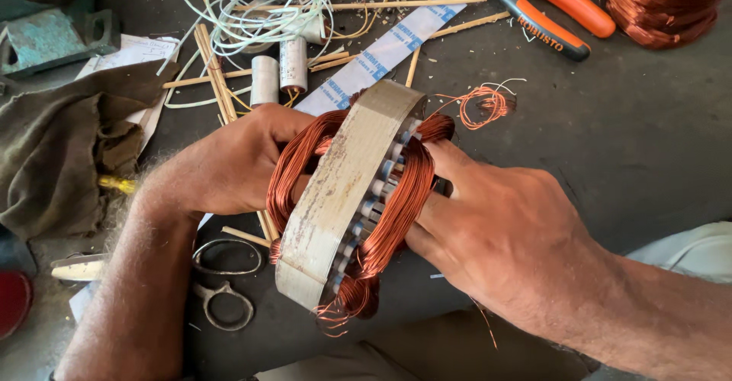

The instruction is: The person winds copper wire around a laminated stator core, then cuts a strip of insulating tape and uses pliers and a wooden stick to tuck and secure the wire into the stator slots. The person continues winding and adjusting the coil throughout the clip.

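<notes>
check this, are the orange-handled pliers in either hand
No, the orange-handled pliers lie on the dark table at the top, while both hands grip the stator ring wound with copper wire.

Motor-rewinding workshop indicated. Dark, dusty bench (625,137) seen strewn with wood slivers. Stator core (343,190) wound with copper wire. Spare copper coil (663,4), orange-handled pliers (545,8), scissors (225,278), two white capacitors (278,72), greasy rag (69,152) scattered around.

Dark workbench (633,145), orange-handled pliers (545,8), copper wire coil (663,4), scissors (225,278), two white capacitors (278,72), brown rag (69,152)
</notes>
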